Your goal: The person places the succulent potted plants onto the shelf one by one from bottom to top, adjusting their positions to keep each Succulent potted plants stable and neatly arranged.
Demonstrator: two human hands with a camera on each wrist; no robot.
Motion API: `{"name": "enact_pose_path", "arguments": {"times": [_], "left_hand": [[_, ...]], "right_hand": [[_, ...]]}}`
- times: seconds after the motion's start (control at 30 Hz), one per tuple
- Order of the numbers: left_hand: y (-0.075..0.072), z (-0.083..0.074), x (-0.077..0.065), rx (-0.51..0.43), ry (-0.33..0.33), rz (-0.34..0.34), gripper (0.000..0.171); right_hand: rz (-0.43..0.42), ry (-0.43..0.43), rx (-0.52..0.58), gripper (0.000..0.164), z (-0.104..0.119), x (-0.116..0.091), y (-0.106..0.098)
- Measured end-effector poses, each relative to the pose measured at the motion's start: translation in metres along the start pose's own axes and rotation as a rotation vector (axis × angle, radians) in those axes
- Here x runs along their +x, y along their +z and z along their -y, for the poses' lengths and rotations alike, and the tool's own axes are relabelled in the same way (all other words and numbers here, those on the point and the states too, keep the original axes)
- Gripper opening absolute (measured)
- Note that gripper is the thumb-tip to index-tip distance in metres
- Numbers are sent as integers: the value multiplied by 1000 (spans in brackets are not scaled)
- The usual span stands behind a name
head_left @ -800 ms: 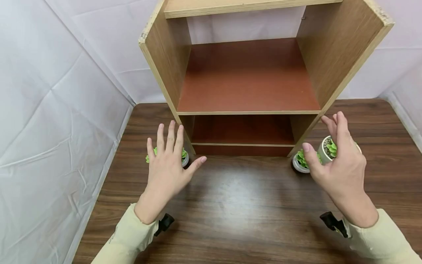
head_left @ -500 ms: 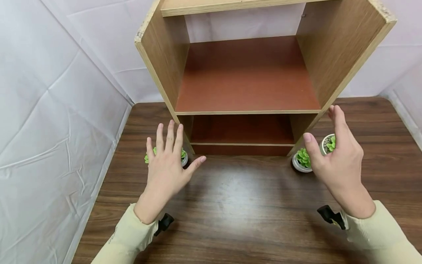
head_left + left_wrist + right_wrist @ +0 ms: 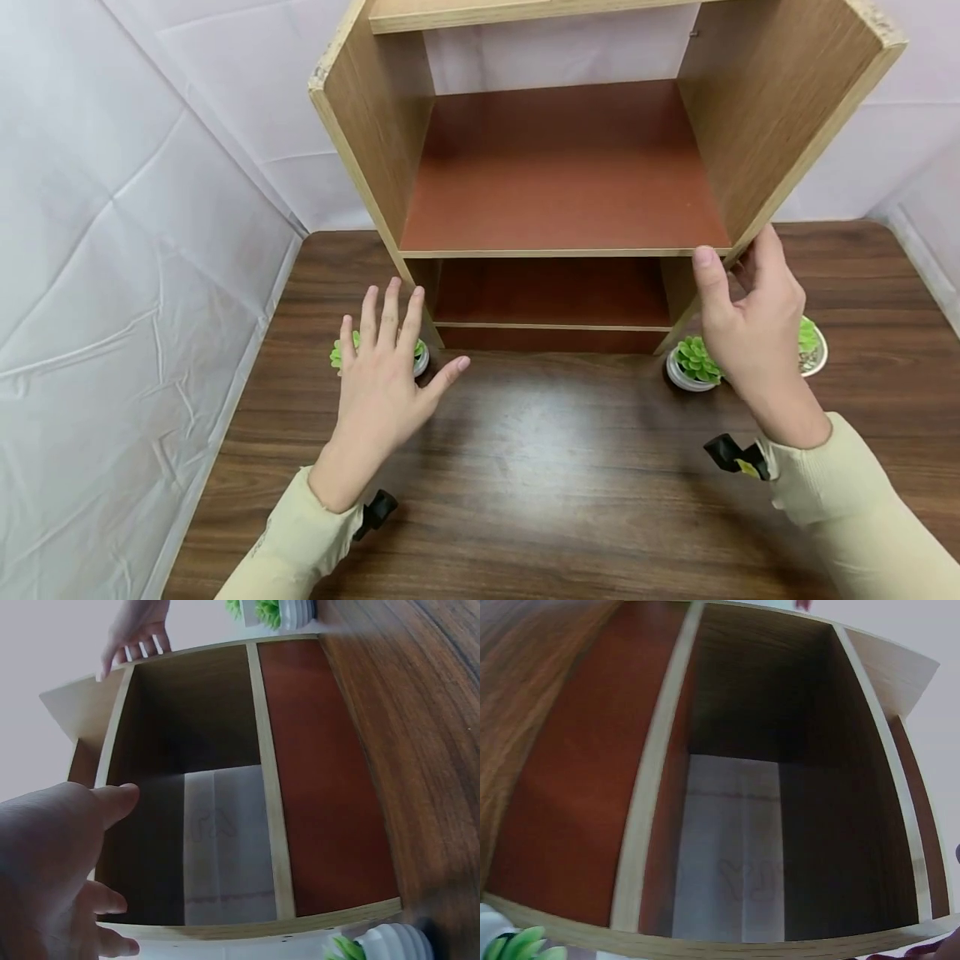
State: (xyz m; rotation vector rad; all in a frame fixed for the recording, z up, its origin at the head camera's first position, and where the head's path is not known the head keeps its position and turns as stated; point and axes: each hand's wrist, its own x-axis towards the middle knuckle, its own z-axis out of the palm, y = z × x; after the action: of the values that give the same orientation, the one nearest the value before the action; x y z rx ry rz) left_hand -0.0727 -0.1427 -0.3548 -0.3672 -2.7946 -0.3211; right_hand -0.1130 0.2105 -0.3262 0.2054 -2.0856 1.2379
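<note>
Table [image 3: 525,475]: filled lower frame.
Shelf [image 3: 570,171]: stood upper centre.
Left hand [image 3: 382,383]: spread, held nothing.
Right hand [image 3: 759,333]: half open at shelf edge; hold unclear.
Sides [image 3: 795,108]: probably wanted matched, level grips.

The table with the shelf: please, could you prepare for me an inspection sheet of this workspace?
Surface: brown wood-grain table, with a bright reflection in front of the shelf.
Job's things: the shelf stands upright on the table; its front edges look rough near the top.
Clutter: potted plants on both sides of the shelf, some partly hidden by the hands.
Grippers: left hand, fingers spread; right hand at the shelf's right edge, contact unclear.
Cables: nothing seen; a small black device shows at each wrist.
Surroundings: creased white sheet at the left and behind.
</note>
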Motion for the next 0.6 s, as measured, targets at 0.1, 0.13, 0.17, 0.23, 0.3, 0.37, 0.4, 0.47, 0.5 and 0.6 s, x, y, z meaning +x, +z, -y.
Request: {"name": "enact_pose_path", "arguments": {"times": [0.1, 0.13, 0.17, 0.23, 0.3, 0.37, 0.4, 0.47, 0.5, 0.6], "left_hand": [[3, 1, 0, -17, 10, -41, 87], [4, 2, 0, -21, 12, -52, 85], [5, 3, -1, -26, 12, -62, 84], [6, 5, -1, -34, 14, -81, 82], [9, 7, -2, -48, 25, -114, 79], [12, 9, -2, -70, 43, -172, 75], [13, 10, -2, -79, 56, -208, 72], [16, 12, -1, -108, 78, -287, 66], [18, 13, -1, -126, 86, -322, 63], [22, 17, -1, -174, 99, -390, 56]], "right_hand": [[-31, 39, 52, 39, 11, 7, 3], [-47, 63, 72, 37, 15, 9, 4], [-57, 73, 82, 36, 18, 11, 6], [-70, 93, 82, 34, 20, 15, 8], [-86, 102, 68, 31, 21, 19, 11], [-118, 103, 51, 28, 18, 22, 13], [-132, 94, 39, 27, 16, 23, 14], [-168, 75, 20, 24, 14, 26, 16], [-183, 67, 16, 23, 11, 28, 17], [-213, 66, 29, 19, 8, 31, 17]]}}
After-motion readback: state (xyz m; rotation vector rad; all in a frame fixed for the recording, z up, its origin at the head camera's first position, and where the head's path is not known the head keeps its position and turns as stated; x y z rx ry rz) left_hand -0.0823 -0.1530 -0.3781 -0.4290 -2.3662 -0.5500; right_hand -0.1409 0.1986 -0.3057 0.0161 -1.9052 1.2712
